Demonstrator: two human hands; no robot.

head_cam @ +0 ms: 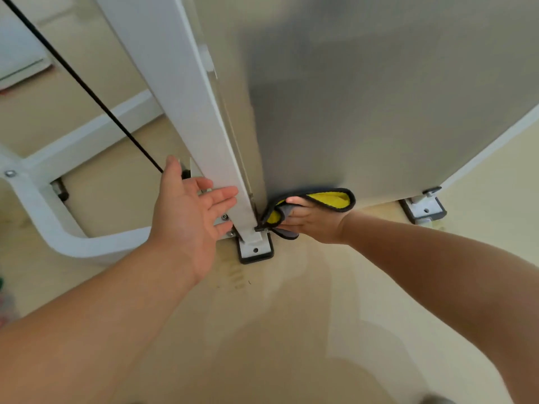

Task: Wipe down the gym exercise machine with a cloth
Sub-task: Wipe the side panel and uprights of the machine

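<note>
Currently right hand (313, 221) grips cloth (335, 199) low on panel (379, 112), frame centre; left hand (189, 217) is spread by post (204, 126). A fast swipe may snag cloth on bracket (256, 247) or scrape knuckles.

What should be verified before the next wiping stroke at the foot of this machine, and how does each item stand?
1. Grip: the right hand holds the cloth: ok.
2. Placement: cloth at the grey panel lower edge, beside the white post: ok.
3. The left hand is open and apart from the cloth: ok.
4. The black cable runs left of the post, away from the cloth: ok.
5. The base plate already wiped: cannot tell.
</note>
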